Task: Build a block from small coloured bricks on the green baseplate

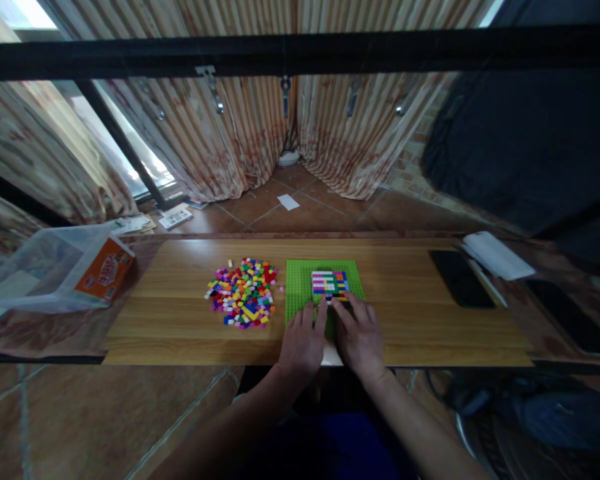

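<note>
A green baseplate point(299, 283) lies on the wooden table top, with a block of stacked coloured bricks point(329, 283) built on its right half. My left hand point(303, 340) rests on the plate's near edge, its fingers pointing at the block's near side. My right hand point(359, 331) lies beside it, index and thumb reaching to the block's near edge. Both sets of fingertips meet there, pinched together; what they hold is too small to make out. A heap of loose coloured bricks point(242, 292) sits left of the plate.
A clear plastic bag with an orange box point(103, 268) lies at the table's left end. A black phone point(460, 278), a white pad point(497, 255) and a pen lie at the right. Curtains hang behind; a black bar crosses overhead.
</note>
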`<state>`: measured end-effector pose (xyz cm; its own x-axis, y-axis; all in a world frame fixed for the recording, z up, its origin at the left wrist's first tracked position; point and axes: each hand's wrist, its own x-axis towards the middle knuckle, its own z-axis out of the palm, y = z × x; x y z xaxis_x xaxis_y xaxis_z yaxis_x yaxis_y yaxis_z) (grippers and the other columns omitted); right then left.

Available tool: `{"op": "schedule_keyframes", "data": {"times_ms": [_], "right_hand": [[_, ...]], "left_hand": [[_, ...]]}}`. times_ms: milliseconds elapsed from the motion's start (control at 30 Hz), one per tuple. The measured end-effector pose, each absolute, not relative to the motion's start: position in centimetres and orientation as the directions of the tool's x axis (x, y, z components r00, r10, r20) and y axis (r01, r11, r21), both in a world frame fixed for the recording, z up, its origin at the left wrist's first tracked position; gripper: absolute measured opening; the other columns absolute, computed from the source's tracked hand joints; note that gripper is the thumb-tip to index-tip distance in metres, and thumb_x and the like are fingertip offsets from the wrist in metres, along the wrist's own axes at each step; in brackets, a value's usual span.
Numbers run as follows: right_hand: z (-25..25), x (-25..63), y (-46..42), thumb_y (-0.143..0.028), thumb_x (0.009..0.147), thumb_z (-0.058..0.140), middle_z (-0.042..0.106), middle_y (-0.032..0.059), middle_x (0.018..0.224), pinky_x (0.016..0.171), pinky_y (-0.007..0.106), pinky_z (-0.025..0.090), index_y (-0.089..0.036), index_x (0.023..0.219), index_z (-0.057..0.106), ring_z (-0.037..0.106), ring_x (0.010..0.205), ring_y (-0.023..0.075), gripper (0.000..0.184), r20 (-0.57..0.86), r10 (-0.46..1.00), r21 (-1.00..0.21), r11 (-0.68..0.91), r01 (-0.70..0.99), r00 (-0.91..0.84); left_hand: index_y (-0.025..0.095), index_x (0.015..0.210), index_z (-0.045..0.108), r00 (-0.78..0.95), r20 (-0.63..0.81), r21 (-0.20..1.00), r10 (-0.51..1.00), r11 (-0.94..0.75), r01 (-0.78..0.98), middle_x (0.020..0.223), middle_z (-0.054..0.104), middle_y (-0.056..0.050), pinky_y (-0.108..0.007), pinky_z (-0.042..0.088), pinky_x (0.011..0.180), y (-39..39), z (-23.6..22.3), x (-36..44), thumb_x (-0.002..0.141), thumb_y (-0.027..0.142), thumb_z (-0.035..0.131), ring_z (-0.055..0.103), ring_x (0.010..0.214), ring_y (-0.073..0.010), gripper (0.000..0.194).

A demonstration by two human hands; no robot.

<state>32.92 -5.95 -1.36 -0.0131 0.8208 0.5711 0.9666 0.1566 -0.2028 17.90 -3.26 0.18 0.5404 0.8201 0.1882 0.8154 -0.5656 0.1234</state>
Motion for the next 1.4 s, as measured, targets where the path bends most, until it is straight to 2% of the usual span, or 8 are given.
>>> {"op": "schedule_keyframes", "data": {"times_ms": [200, 333, 433, 600, 767, 933, 1167, 1400], "right_hand": [[-1.5, 33.0, -6.2, -0.013, 0.091, 0.049, 0.054, 0.0167, 0.139, 0.093, 0.045, 0.046, -0.019, 0.129, 0.061, 0.053, 0.113, 0.0294, 0.041, 0.521, 0.853, -0.193, 0.151, 0.969, -0.029], [-1.7, 33.1, -5.8, -0.014, 0.095, 0.043, 0.056, 0.0157, 0.137, 0.097, 0.045, 0.046, -0.019, 0.134, 0.056, 0.052, 0.118, 0.0272, 0.041, 0.573, 0.820, -0.267, 0.199, 0.943, -0.011], [-1.7, 33.2, -5.9, -0.020, 0.098, 0.042, 0.059, 0.0148, 0.132, 0.097, 0.046, 0.047, -0.019, 0.140, 0.049, 0.052, 0.119, 0.0263, 0.043, 0.607, 0.792, -0.358, 0.192, 0.914, 0.071], [-1.7, 33.4, -7.2, -0.025, 0.098, 0.045, 0.061, 0.0128, 0.126, 0.098, 0.048, 0.048, -0.022, 0.133, 0.056, 0.054, 0.119, 0.0260, 0.037, 0.628, 0.752, -0.470, 0.165, 0.867, 0.197], [-1.3, 32.1, -9.2, -0.025, 0.097, 0.048, 0.063, 0.0118, 0.122, 0.098, 0.047, 0.050, -0.022, 0.127, 0.061, 0.058, 0.114, 0.0245, 0.033, 0.621, 0.748, -0.528, 0.180, 0.830, 0.233], [-0.9, 28.8, -10.6, -0.021, 0.096, 0.050, 0.065, 0.0104, 0.122, 0.097, 0.044, 0.052, -0.024, 0.124, 0.063, 0.061, 0.113, 0.0231, 0.031, 0.574, 0.809, -0.547, 0.267, 0.794, 0.124], [0.1, 24.9, -9.5, -0.024, 0.097, 0.051, 0.068, 0.0094, 0.113, 0.095, 0.040, 0.054, -0.022, 0.113, 0.069, 0.064, 0.107, 0.0222, 0.024, 0.477, 0.878, -0.575, 0.341, 0.744, -0.034], [0.9, 21.9, -5.5, -0.025, 0.097, 0.048, 0.066, 0.0089, 0.109, 0.089, 0.038, 0.053, -0.023, 0.110, 0.069, 0.063, 0.102, 0.0227, 0.024, 0.407, 0.907, -0.594, 0.354, 0.723, -0.110]], "left_hand": [[0.018, 0.150, 0.033, 0.543, 0.194, 0.132, 0.817, -0.570, 0.811, 0.130, 0.060, -0.017, -0.038, 0.053, 0.091, -3.1, 0.0, 18.0, 0.093, 0.014, 0.042, 0.062, 0.110, -0.0249, 0.058], [0.019, 0.152, 0.027, 0.536, 0.222, 0.282, 0.815, -0.580, 0.765, 0.136, 0.057, -0.015, -0.040, 0.050, 0.101, -3.6, 0.4, 17.2, 0.091, 0.012, 0.041, 0.057, 0.121, -0.0247, 0.063], [0.017, 0.152, 0.027, 0.510, 0.310, 0.385, 0.803, -0.596, 0.704, 0.138, 0.055, -0.014, -0.038, 0.047, 0.105, -4.2, 0.8, 15.6, 0.090, 0.014, 0.043, 0.055, 0.124, -0.0243, 0.064], [0.021, 0.145, 0.038, 0.232, 0.492, 0.456, 0.839, -0.475, 0.752, 0.128, 0.061, -0.013, -0.039, 0.050, 0.102, -3.9, 1.0, 9.5, 0.093, 0.021, 0.045, 0.059, 0.119, -0.0238, 0.052], [0.016, 0.137, 0.047, -0.125, 0.446, 0.534, 0.886, -0.152, 0.832, 0.120, 0.061, -0.014, -0.045, 0.053, 0.096, -0.2, 1.0, 0.7, 0.089, 0.032, 0.051, 0.062, 0.109, -0.0274, 0.050], [0.006, 0.135, 0.048, -0.245, 0.374, 0.436, 0.895, 0.064, 0.898, 0.130, 0.054, -0.023, -0.051, 0.044, 0.107, 4.7, 1.0, -5.0, 0.085, 0.026, 0.050, 0.053, 0.124, -0.0341, 0.054], [0.004, 0.134, 0.048, -0.186, 0.324, 0.342, 0.928, 0.069, 0.937, 0.136, 0.051, -0.025, -0.046, 0.039, 0.110, 10.6, 0.3, -5.7, 0.084, 0.019, 0.047, 0.047, 0.131, -0.0336, 0.052], [0.011, 0.111, 0.062, -0.175, 0.326, 0.274, 0.929, 0.084, 0.958, 0.122, 0.061, -0.020, -0.046, 0.039, 0.105, 12.0, -1.0, -4.9, 0.091, 0.021, 0.038, 0.054, 0.118, -0.0314, 0.033]]}}
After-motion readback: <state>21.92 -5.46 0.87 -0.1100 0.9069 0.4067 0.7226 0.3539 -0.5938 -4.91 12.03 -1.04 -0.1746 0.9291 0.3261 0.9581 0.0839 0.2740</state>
